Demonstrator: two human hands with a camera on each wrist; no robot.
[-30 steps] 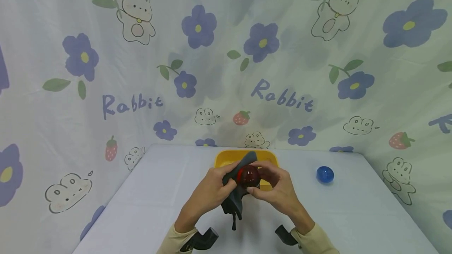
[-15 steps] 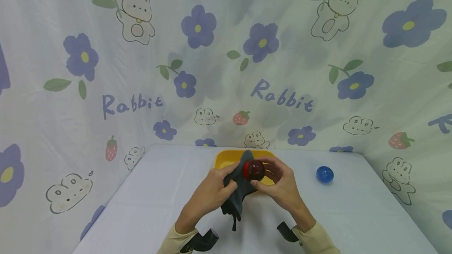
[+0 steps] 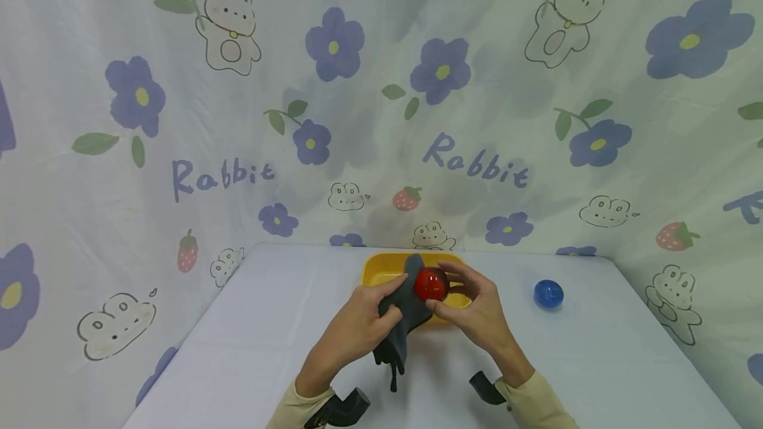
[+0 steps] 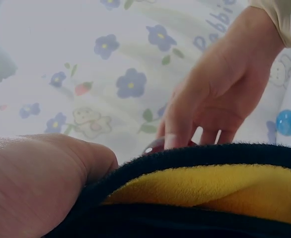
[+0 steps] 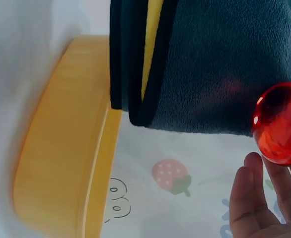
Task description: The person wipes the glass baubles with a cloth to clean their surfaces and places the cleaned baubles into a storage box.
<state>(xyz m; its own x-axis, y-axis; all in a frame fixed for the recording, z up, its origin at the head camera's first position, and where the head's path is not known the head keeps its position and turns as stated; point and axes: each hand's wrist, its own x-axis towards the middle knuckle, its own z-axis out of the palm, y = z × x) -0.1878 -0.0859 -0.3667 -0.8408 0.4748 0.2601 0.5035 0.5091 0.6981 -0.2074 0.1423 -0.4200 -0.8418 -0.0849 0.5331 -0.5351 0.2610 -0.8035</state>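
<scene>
In the head view my left hand (image 3: 357, 320) grips a dark grey cloth (image 3: 410, 313), its thumb and index finger on the near face. The cloth hangs down with a small dark strap below; its yellow underside shows in the left wrist view. My right hand (image 3: 479, 306) holds a shiny red ball (image 3: 432, 283) between thumb and fingers, right against the cloth. In the right wrist view the ball (image 5: 280, 130) is glossy and see-through, overlapping the cloth (image 5: 225, 64) at its edge. The ball is mostly hidden behind the cloth in the left wrist view.
A yellow plastic tub (image 3: 374, 266) stands behind the hands, partly covered by them and the cloth. To the right a blue ball (image 3: 548, 294) lies on the white table (image 3: 596, 349). A printed curtain (image 3: 381, 104) hangs behind the table's far edge.
The right hand has moved slightly right and turned the ball, so its bright red side now faces the camera instead of the dark one. The cloth lies flatter behind it; the left hand hardly moved.
</scene>
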